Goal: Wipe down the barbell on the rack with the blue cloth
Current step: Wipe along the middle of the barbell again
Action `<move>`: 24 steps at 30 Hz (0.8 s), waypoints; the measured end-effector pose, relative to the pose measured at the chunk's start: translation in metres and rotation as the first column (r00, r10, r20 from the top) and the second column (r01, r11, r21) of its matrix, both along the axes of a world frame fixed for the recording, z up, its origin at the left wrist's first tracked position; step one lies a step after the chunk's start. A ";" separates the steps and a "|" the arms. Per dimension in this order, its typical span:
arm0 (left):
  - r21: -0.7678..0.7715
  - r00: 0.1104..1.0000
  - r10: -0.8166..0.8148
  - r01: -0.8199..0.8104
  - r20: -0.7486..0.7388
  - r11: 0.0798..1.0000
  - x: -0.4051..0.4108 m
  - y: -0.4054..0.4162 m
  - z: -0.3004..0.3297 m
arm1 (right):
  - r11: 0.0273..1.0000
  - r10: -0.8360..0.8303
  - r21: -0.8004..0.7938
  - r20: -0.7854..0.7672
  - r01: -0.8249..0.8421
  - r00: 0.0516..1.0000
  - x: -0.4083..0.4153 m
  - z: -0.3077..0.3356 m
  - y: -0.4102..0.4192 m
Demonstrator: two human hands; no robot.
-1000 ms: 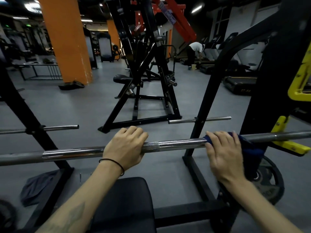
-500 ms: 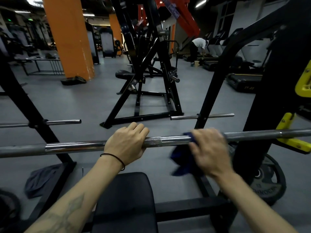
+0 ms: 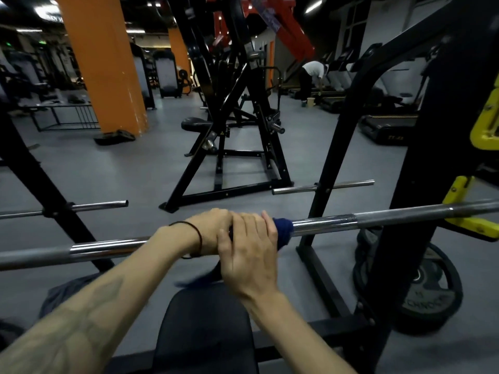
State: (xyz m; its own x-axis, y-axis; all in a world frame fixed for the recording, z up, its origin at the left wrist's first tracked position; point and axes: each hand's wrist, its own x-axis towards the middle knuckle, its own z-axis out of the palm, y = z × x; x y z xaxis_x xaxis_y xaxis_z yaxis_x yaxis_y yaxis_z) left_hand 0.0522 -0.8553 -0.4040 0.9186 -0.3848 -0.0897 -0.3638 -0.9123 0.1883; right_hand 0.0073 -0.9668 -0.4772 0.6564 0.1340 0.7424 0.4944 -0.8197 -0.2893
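Left hand (image 3: 209, 233) curled over the barbell (image 3: 351, 221), right hand (image 3: 249, 249) gripping blue cloth (image 3: 283, 229) around it, hands touching

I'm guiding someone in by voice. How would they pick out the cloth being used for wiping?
Find the long steel barbell lying across the black rack in the foreground. Near its middle, two hands meet; the blue cloth is wrapped around the bar under the right hand. It is the only deep-blue thing there, unlike the grey rag on the floor.
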 end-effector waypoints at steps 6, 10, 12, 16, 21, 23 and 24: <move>-0.159 0.976 0.045 -0.080 -0.214 0.984 -0.002 0.002 0.008 | 0.973 -0.077 -0.212 0.084 0.093 0.993 0.026 0.001 -0.156; 0.188 0.762 -0.187 0.087 0.620 0.978 -0.015 0.023 -0.024 | 0.920 -0.262 -0.306 -0.014 0.246 0.965 0.021 0.005 -0.258; 0.172 0.661 -0.212 0.126 0.719 0.977 -0.022 0.036 -0.034 | 0.939 -0.286 -0.207 -0.029 0.274 0.958 0.021 -0.001 -0.242; 0.210 0.611 -0.218 0.087 0.761 0.974 -0.024 0.035 -0.040 | 0.907 -0.386 0.155 -0.072 0.392 0.920 0.029 -0.010 -0.167; 0.216 0.620 -0.178 0.014 0.764 0.976 -0.025 0.026 -0.041 | 0.999 -0.054 -0.005 0.036 0.054 0.998 -0.005 -0.018 -0.054; 0.190 0.632 -0.165 0.029 0.757 0.981 -0.028 0.027 -0.042 | 0.995 0.032 -0.099 0.022 -0.030 0.999 -0.014 -0.023 -0.031; 0.178 0.641 -0.159 0.035 0.751 0.983 -0.029 0.026 -0.041 | 0.985 0.059 -0.164 0.034 -0.053 0.998 -0.013 -0.022 -0.036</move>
